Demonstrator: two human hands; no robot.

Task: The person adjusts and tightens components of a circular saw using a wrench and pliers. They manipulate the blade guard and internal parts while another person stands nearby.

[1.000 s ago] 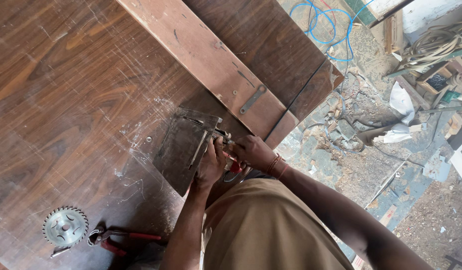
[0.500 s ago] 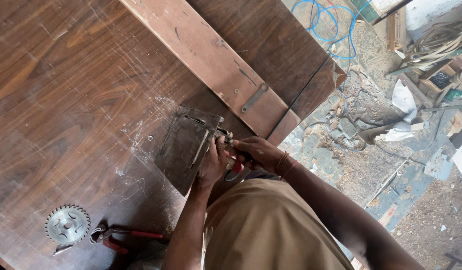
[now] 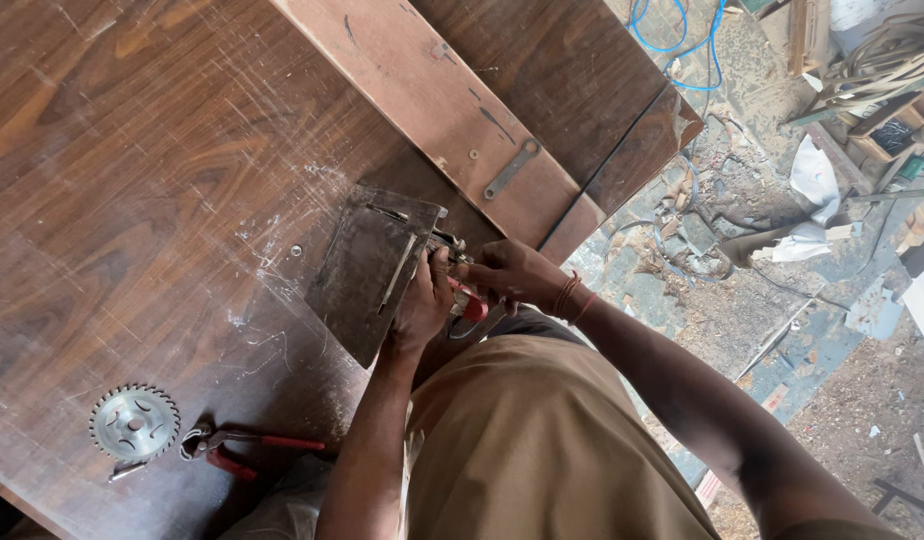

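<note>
Hands together mid-frame: left hand (image 3: 422,305) and right hand (image 3: 512,275) clamped on the saw (image 3: 460,290), base plate (image 3: 372,270) stretching left.

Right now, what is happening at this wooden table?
A person has both hands on a power tool with a flat metal base plate at the table edge. The left hand grips beside the plate; the right hand holds the red part. A loose saw blade and red-handled pliers lie nearby, untouched.
</note>
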